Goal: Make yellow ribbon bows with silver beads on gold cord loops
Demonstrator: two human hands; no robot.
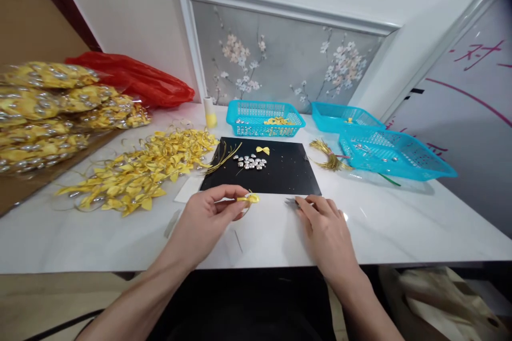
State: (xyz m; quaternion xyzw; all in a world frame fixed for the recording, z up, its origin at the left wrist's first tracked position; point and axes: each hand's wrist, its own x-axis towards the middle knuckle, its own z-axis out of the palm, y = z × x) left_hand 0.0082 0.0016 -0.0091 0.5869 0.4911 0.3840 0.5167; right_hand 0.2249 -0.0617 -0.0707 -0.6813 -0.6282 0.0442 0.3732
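My left hand is closed in a pinch on a yellow ribbon bow, just off the near edge of a black mat. My right hand rests low over the white table, its fingers wrapped round a small pointed metal tool; most of that tool is hidden under the fingers. On the mat lie a cluster of silver heart-shaped beads, a loose yellow bow and some thin gold-coloured wires. A short piece of wire lies between my hands.
Left of the mat spreads a heap of yellow bow strands, with bagged bundles and a red plastic bag behind. Blue baskets stand at the back and right. A wire bundle and a ribbon spool stand out too.
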